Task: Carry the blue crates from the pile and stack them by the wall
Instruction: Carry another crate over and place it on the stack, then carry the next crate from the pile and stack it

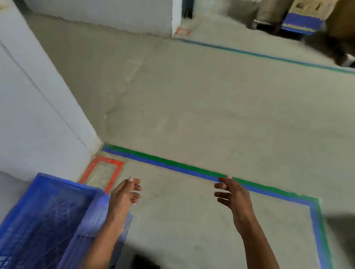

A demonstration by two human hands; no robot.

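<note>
A blue slatted plastic crate stands at the lower left, close against the white wall. My left hand hovers just past the crate's right edge, fingers loosely curled and holding nothing. Out over the bare floor, my right hand is spread apart and empty, above the blue and green floor tape. Neither hand touches the crate. No other crates of the pile are in view.
Blue and green tape marks a rectangle on the concrete floor. A red taped square lies by the wall corner. Cardboard boxes and a blue-banded box stand at the far right. A second white wall runs along the back.
</note>
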